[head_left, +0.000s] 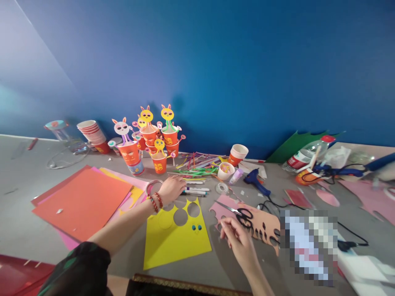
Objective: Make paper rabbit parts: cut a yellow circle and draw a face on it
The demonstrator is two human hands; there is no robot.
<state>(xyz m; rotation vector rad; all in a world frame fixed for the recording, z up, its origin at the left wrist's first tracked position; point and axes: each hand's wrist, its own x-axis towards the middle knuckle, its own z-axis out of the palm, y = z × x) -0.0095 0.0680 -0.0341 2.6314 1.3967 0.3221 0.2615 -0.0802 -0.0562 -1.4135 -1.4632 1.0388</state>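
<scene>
My left hand (174, 189), with beaded bracelets on its wrist, reaches out beside several white markers (197, 191). Its fingers stretch forward, palm down; whether the tips touch a marker I cannot tell. Below it lies a yellow sheet (177, 246) with round holes along its top edge, a faint circle, and two blue eyes drawn at right. My right hand (237, 238) is loosely closed, fingers curled together; anything inside is hidden. Just above it, black-handled scissors (243, 214) rest partly open on cut pink and peach sheets (262, 222).
Orange paper cups with animal faces (159, 162) stand at the back, near colourful pipe cleaners (200, 164). A blue glue gun (257, 181) trails its cord to the right. Coloured sheets (83, 201) lie left. Stacked cups (92, 133) and a bottle (308, 154) stand along the wall.
</scene>
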